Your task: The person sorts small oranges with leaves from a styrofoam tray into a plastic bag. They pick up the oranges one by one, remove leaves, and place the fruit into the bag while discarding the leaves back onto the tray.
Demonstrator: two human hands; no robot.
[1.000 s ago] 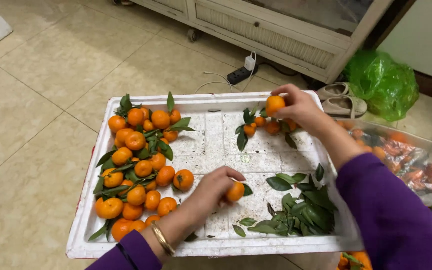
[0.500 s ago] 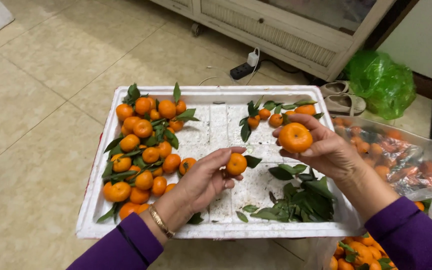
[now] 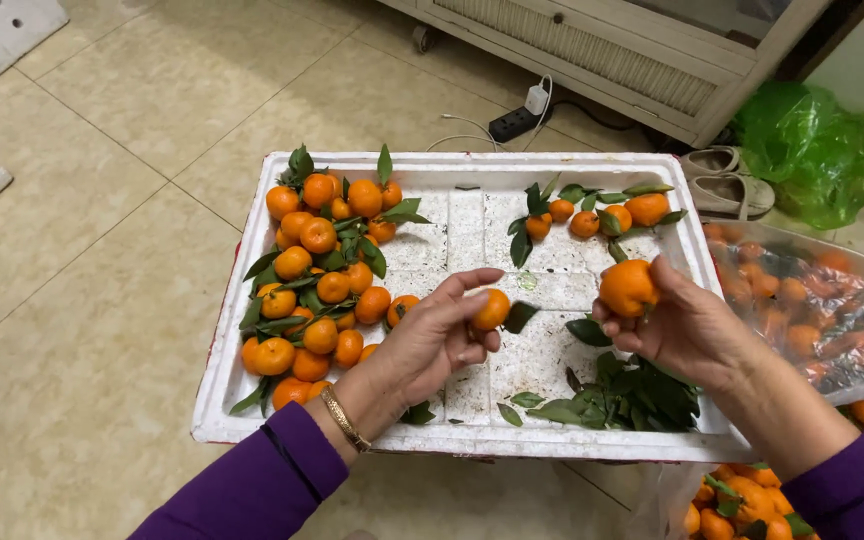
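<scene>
A white foam box (image 3: 227, 380) lies on the tiled floor. At its left is a pile of small tangerines with leaves (image 3: 320, 275); a few more tangerines (image 3: 592, 218) lie at the far right corner, and loose green leaves (image 3: 632, 395) are heaped at the near right. My left hand (image 3: 432, 345) holds a small tangerine (image 3: 492, 308) with one leaf above the box's middle. My right hand (image 3: 687, 325) holds a larger tangerine (image 3: 628, 287) at the fingertips, over the leaf heap.
A clear plastic bag of tangerines (image 3: 822, 310) sits right of the box, with more fruit (image 3: 742, 505) at the lower right. Behind are pale slippers (image 3: 727, 180), a green plastic bag (image 3: 812, 150), a power strip with plug (image 3: 517, 118) and a white cabinet (image 3: 592, 40).
My right hand came back from the box's far right corner with a tangerine, toward the near right. My left hand rose slightly, still holding its small tangerine.
</scene>
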